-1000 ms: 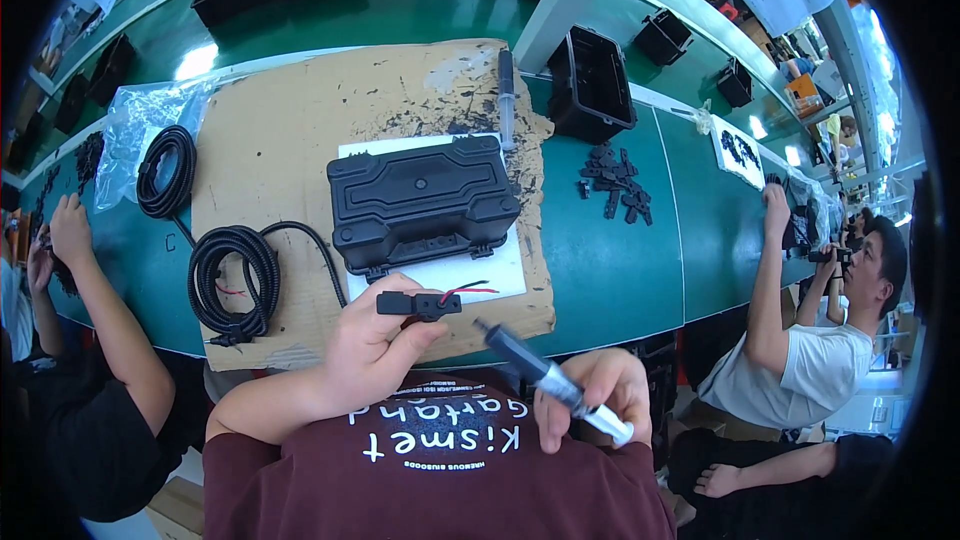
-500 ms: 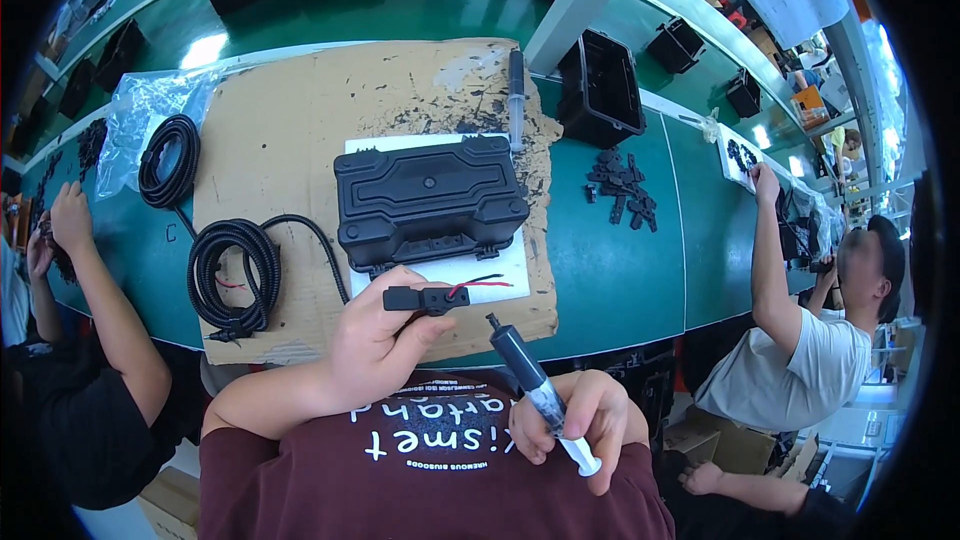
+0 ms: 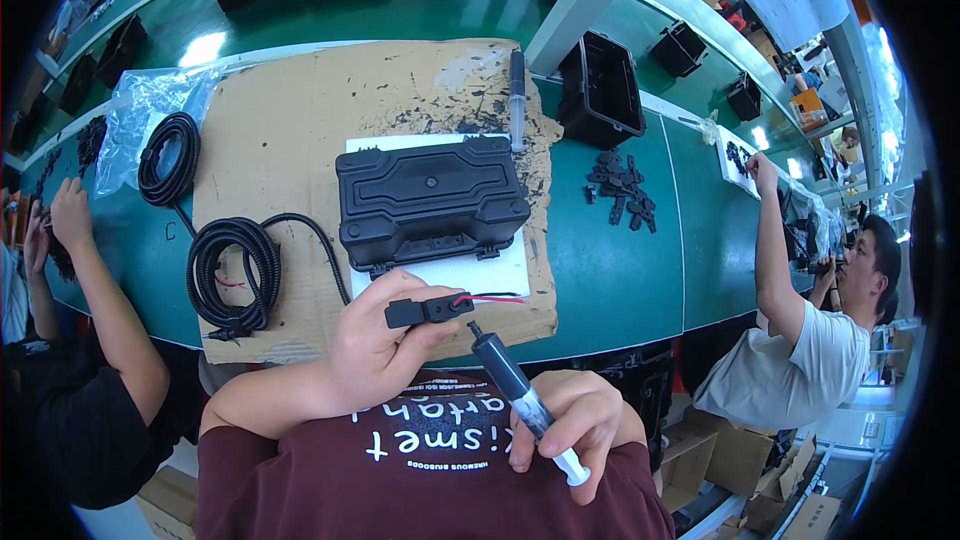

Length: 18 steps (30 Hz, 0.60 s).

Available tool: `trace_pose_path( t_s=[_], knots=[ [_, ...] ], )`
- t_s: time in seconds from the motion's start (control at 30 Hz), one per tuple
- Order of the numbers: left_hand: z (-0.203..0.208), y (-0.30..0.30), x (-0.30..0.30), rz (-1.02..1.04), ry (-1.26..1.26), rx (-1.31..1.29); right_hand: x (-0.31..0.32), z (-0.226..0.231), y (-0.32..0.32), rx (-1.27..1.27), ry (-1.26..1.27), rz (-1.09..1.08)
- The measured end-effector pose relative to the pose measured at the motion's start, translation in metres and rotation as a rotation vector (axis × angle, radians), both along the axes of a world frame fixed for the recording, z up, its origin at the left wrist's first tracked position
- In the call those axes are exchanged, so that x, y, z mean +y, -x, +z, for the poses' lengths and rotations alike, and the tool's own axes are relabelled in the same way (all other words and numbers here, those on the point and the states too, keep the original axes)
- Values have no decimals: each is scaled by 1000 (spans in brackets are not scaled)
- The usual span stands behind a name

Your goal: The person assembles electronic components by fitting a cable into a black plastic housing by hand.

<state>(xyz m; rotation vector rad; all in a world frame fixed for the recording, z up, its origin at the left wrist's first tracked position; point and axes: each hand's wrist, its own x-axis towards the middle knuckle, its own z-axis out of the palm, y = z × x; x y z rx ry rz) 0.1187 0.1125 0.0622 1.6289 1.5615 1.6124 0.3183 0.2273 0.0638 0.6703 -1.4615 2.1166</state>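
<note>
Between the thumb and fingers of my left hand (image 3: 378, 345) is a small black plastic connector (image 3: 430, 310) with one red and one black wire trailing to the right. My right hand (image 3: 572, 425) is closed around a syringe (image 3: 510, 380) filled with something dark, its white plunger end toward me. The syringe's tip points up and left, close to the connector; I cannot tell whether they touch. Just beyond my hands, a closed black plastic case (image 3: 430, 195) rests on a white pad (image 3: 515, 270) over a cardboard sheet (image 3: 290, 130).
Coiled black corrugated cables (image 3: 235, 275) lie at left, beside a clear plastic bag (image 3: 150, 115). A second syringe (image 3: 517, 100) lies at the cardboard's far right. Further right are an open black box (image 3: 602, 90) and a pile of small black parts (image 3: 622, 188). People work on both sides.
My right hand has moved the syringe slightly left, bringing its tip nearer the connector. The connector has tilted a little in my left hand. The person at right has shifted their head.
</note>
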Motion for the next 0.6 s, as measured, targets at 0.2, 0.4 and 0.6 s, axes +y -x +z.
trace_pose_path(
  t_s=[0.2, 0.4, 0.6],
  knots=[
    [2, 0, 0, -11, 0, 6, -5, 1, 2, 46, -1, -64],
    [3, -2, 0, -6, -2, -17, -7, 3, 3, 49, -28, -104],
    [2, -2, -1, 6, -2, -16, -6, 2, 2, 29, -27, -85]
  ],
)
